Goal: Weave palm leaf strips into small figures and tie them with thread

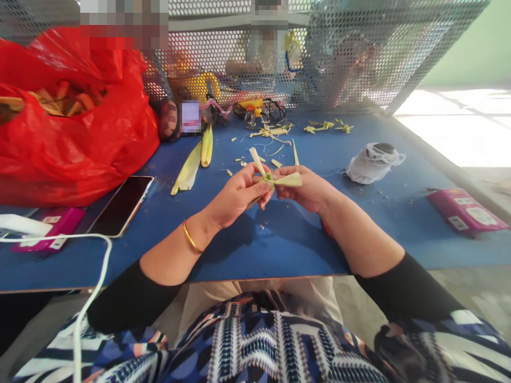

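Leftward of held strips (290,180), phone (122,207), red bag (80,159)

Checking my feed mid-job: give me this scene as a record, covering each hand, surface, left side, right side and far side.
Left hand: pinching pale leaf piece
Right hand: at same piece, grip partly hidden
Surface: blue table
Left side: red bag, phone
Right side: white-wrapped item, pink packet
Far side: loose leaf scraps
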The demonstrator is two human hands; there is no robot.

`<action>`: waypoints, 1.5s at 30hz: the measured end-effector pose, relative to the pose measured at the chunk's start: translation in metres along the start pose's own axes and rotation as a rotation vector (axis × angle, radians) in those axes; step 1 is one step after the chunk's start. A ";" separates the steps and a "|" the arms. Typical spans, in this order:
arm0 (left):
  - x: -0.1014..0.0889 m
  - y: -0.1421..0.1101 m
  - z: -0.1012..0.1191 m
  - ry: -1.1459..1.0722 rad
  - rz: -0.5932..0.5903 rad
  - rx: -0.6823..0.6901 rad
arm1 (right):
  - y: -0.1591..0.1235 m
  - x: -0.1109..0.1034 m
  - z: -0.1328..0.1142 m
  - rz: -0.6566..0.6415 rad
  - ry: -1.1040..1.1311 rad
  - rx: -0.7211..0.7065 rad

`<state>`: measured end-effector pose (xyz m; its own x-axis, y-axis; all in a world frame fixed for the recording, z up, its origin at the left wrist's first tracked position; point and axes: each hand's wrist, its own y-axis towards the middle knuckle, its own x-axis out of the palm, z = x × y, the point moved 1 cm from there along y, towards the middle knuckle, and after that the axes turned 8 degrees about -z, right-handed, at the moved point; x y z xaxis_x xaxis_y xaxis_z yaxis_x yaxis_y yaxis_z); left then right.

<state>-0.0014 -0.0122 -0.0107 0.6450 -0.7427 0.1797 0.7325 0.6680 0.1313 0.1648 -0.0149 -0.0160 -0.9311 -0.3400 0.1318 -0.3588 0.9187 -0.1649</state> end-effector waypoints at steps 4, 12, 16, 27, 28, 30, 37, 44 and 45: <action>-0.002 0.002 -0.003 0.049 0.125 0.040 | 0.001 0.005 0.005 -0.020 0.003 -0.008; -0.014 0.005 -0.006 0.408 0.422 0.093 | -0.008 0.017 0.001 0.225 -0.630 -0.298; -0.015 0.005 -0.008 0.562 0.437 0.076 | -0.014 0.022 -0.001 0.271 -1.109 -0.591; -0.009 0.003 -0.006 0.669 0.300 -0.102 | -0.015 0.011 -0.010 0.278 -1.219 -0.655; -0.009 0.004 -0.008 0.610 0.283 -0.113 | -0.015 0.009 -0.011 0.273 -1.191 -0.643; -0.008 0.004 -0.010 0.485 0.235 -0.132 | -0.014 0.006 -0.013 0.240 -1.097 -0.621; -0.003 0.000 -0.006 0.176 -0.087 -0.178 | -0.008 -0.006 -0.017 0.161 -0.689 -0.471; -0.003 0.000 -0.002 0.038 -0.056 -0.024 | 0.000 -0.002 -0.003 0.124 -0.279 -0.195; -0.003 0.000 -0.001 0.031 -0.040 -0.005 | 0.001 0.000 -0.001 0.110 -0.245 -0.177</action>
<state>-0.0029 -0.0099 -0.0125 0.6219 -0.7697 0.1442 0.7586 0.6378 0.1332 0.1643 -0.0138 -0.0153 -0.9594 -0.2553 -0.1200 -0.2584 0.9660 0.0107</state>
